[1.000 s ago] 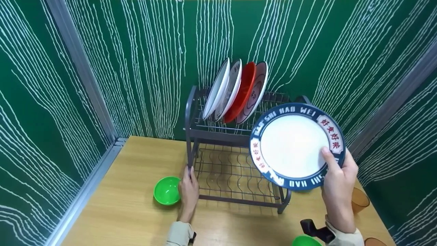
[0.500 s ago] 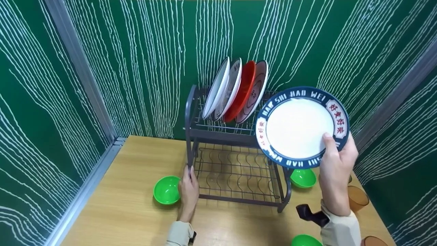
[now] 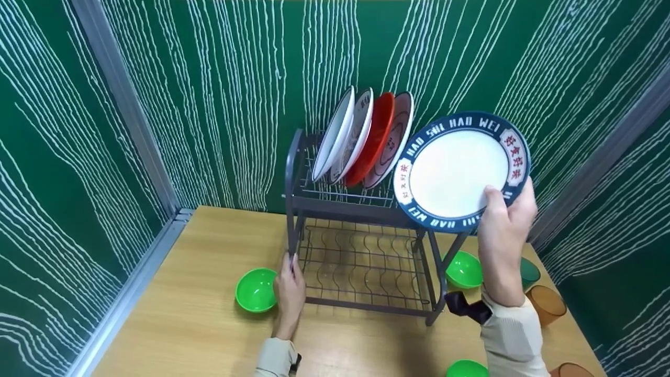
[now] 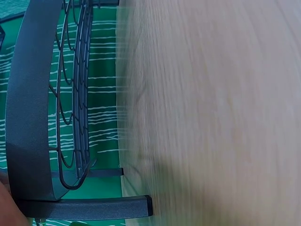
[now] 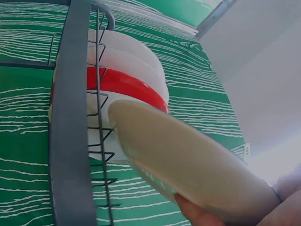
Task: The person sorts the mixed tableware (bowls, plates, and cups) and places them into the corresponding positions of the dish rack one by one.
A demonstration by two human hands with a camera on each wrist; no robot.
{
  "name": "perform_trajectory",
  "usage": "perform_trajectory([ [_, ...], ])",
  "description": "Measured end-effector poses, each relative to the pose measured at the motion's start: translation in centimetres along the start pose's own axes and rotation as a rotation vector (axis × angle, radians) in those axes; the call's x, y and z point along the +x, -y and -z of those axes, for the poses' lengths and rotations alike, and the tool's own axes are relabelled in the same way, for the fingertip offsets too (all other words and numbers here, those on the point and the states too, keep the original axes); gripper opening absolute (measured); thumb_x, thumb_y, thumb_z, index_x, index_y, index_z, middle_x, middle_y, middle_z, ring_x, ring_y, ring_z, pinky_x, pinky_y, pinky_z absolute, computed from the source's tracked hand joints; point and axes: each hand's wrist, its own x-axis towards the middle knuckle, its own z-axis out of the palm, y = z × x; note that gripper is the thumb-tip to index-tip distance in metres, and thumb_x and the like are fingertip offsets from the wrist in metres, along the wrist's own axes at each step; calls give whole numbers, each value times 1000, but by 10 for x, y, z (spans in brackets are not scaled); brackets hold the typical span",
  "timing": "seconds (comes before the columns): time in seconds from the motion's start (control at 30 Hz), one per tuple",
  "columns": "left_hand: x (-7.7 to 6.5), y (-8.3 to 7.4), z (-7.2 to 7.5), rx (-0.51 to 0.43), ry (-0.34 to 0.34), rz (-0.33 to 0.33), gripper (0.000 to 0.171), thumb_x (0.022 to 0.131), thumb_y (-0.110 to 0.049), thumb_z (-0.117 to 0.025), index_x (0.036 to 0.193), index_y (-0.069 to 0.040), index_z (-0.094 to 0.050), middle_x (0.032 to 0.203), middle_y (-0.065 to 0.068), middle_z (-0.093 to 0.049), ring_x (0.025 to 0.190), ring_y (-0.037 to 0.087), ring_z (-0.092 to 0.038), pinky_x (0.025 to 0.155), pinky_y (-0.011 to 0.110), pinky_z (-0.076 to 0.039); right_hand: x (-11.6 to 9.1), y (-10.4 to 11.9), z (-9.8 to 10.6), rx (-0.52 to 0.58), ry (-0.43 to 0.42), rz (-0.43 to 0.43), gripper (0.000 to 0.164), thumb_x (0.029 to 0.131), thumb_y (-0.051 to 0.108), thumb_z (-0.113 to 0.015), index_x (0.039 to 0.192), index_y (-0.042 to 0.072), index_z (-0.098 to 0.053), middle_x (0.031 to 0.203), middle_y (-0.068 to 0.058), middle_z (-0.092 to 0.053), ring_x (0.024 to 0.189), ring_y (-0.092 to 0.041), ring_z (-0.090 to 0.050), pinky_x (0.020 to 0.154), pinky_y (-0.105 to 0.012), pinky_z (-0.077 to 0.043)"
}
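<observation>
My right hand [image 3: 505,241] pinches a white plate [image 3: 458,173] by its lower right edge, thumb on the face. The plate has a dark blue lettered rim and is held tilted over the right end of a dark two-tier dish rack [image 3: 345,208]. Its pale underside fills much of the right wrist view, close to the upper tier's wires. My left hand [image 3: 289,290] grips the rack's front left post. On the upper tier a white plate [image 3: 333,137], a white patterned plate [image 3: 361,125], a red plate [image 3: 374,144] and a white plate with a pinkish design [image 3: 396,139] lean in slots.
A green bowl [image 3: 255,290] sits left of the rack. Other green bowls [image 3: 465,269] are at its right and at the front edge. A teal cup [image 3: 529,273] and amber cups [image 3: 547,305] stand at the table's right side. Green patterned walls enclose the wooden table [image 3: 199,293].
My right hand has raised the blue-rimmed plate, moving it farther back over the rack's right side and uncovering a green bowl and teal cup. My left hand stays on the post.
</observation>
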Motion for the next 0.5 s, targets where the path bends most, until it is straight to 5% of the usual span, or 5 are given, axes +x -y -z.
perform_trajectory([
  [0.5,0,-1,-1,22,-9,-16,10,97,-9,-53,104,-3,-59,55,-3,-42,45,7,-37,37,21,-30,17,-4,-44,-281,61,121,68,91,-10,-35,151,19,-20,150,-5,-33,131,-20,-40,101,-40,-42],
])
